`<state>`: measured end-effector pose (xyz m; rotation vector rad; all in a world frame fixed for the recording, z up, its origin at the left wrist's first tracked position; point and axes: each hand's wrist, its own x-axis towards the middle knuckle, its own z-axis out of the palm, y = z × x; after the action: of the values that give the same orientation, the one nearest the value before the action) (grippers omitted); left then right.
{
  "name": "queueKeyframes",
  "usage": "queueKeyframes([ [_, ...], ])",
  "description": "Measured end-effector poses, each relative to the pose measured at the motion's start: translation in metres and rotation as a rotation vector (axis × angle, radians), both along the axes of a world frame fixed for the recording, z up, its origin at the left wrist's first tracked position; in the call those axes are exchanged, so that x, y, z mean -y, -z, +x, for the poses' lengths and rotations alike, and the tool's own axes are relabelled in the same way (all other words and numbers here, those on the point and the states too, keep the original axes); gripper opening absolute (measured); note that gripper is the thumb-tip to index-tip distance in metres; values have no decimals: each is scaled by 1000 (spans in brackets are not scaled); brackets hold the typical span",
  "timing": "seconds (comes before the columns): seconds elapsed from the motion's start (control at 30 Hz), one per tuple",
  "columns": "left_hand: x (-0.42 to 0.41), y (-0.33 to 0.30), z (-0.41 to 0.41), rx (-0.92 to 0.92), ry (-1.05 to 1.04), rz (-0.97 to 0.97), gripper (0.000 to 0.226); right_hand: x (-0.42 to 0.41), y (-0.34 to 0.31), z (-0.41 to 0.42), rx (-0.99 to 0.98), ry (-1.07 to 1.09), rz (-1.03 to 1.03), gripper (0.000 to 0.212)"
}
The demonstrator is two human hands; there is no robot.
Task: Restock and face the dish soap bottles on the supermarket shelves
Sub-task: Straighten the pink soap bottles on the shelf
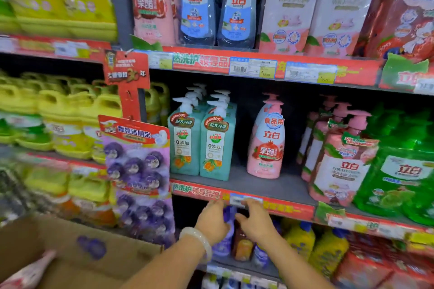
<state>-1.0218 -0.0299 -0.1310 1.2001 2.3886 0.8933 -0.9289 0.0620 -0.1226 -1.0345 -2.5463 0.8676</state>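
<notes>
Nearest the camera, at lower left, sits an open cardboard box with a pink bottle lying in its corner and a blurred purple mark on its flap. Both forearms reach forward from the bottom edge toward the shelves. The left hand, with a pale bangle on the wrist, reaches under the red shelf edge strip; its fingers curl around the top of a purple bottle on the lower shelf. The right hand is just beside it, fingers bent at the price tag on the strip; whether they pinch the tag or only touch it, I cannot tell. Below the hands stand a dark bottle with an orange label and, to the right, yellow bottles with blue caps.

On the middle shelf, two rows of teal pump bottles stand upright at the left, then a gap, then a pink pump bottle well back from the edge, then more pink pump bottles and green refill packs. A hanging strip of purple toilet-cleaner packs dangles at the shelf divider, with yellow jugs beyond to the left.

The top shelf holds pink, blue and red packs.
</notes>
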Motion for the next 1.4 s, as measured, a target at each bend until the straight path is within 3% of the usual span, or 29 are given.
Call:
queueKeyframes([
  [0.2, 89, 21, 11, 47, -98, -151, 53, 87, 30, -6, 97, -148, -82, 43],
  [0.5, 175, 29, -22, 100, -260, -145, 41, 171, 42, -42, 163, -305, -86, 35],
  [0.6, 211, 43, -42, 91, -277, -263, 46, 198, 53, -72, 187, -359, -101, 40],
  [0.87, 339, 89, -173, 152, -424, -544, 52, 305, 109, -199, 307, -410, -232, 50],
  [1.07, 425, 133, -284, 237, -551, -587, 42, 378, 171, -302, 433, -415, -403, 49],
  [1.23, 448, 175, -355, 311, -588, -748, 57, 427, 230, -357, 510, -365, -556, 40],
  [1.33, 450, 204, -389, 306, -516, -782, 53, 444, 263, -384, 530, -348, -599, 55],
  [1.4, 452, 227, -403, 305, -490, -830, 62, 451, 281, -401, 559, -328, -615, 56],
])
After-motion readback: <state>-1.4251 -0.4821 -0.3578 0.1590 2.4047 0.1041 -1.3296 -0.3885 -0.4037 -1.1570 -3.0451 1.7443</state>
